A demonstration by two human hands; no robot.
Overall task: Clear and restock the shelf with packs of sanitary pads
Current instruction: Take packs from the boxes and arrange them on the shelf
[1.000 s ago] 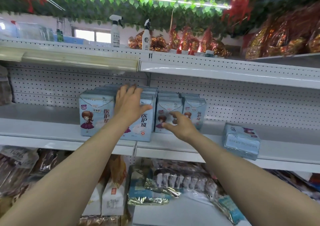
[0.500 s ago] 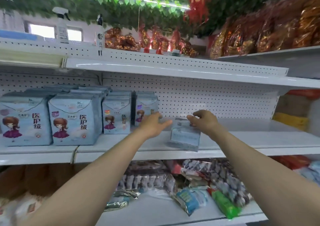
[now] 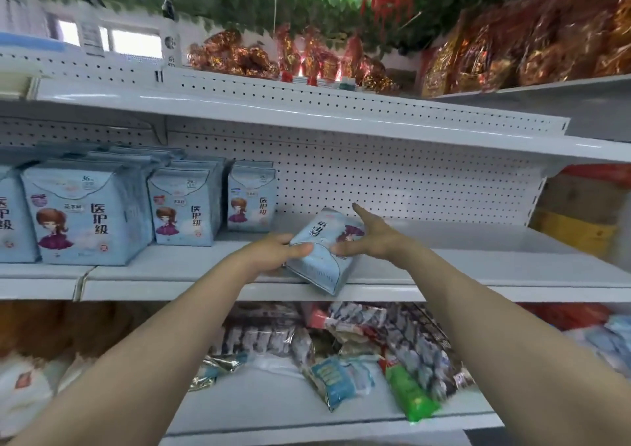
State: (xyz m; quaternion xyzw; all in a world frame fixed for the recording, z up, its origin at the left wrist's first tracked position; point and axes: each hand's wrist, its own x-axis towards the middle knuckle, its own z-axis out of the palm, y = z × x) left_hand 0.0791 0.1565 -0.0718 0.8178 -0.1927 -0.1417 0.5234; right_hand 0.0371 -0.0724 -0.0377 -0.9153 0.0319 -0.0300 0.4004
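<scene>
**Both hands on a tilted pack at the shelf's front edge**

Head view: a loose pack (image 3: 321, 258) of sanitary pads sits tilted between the two hands, its lower corner hanging over the front lip of the middle shelf (image 3: 478, 275). The left hand (image 3: 273, 252) grips the pack's left edge, fingers curled behind it and thumb across the front. The right hand (image 3: 372, 237) lies flat against the pack's right side, its fingers (image 3: 358, 212) straight and the thumb pressing on the front. Left of the hands, standing packs (image 3: 85, 213) fill the same shelf in upright rows, apart from the held one. Mixed snack bags (image 3: 341, 377) lie on the shelf below.
</scene>
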